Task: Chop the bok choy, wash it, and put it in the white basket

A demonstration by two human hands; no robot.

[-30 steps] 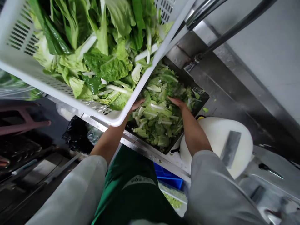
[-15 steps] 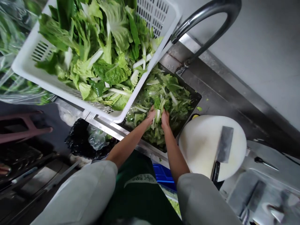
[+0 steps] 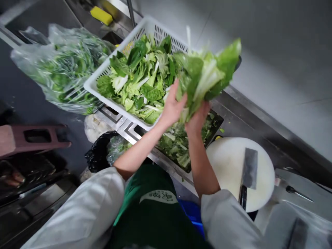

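Between my two hands a bunch of leafy greens [image 3: 207, 74], pale stems among green leaves, is held up above the sink. My left hand [image 3: 173, 103] grips its left side, near the basket's rim. From below and the right, my right hand [image 3: 197, 119] wraps round it; some fingers are hidden by leaves. Under my arms, more cut greens [image 3: 176, 145] float in the water-filled sink [image 3: 220, 121]. A white slotted plastic basket [image 3: 121, 112], heaped with cut leaves [image 3: 145, 83], sits at the sink's left.
At right, a cleaver [image 3: 251, 169] lies on a round white chopping board [image 3: 225, 173], with a pointed tool [image 3: 298, 193] beyond. Left are a clear bag of green vegetables [image 3: 70, 72], a black bin bag [image 3: 97, 155] and a pinkish stool [image 3: 15, 138]. A yellow sponge [image 3: 101, 15] lies at the back.
Both hands have risen out of the sink water, lifting a bunch of leafy greens. The view has shifted left, showing more of the vegetable bag; the greens now hide most of the tap.
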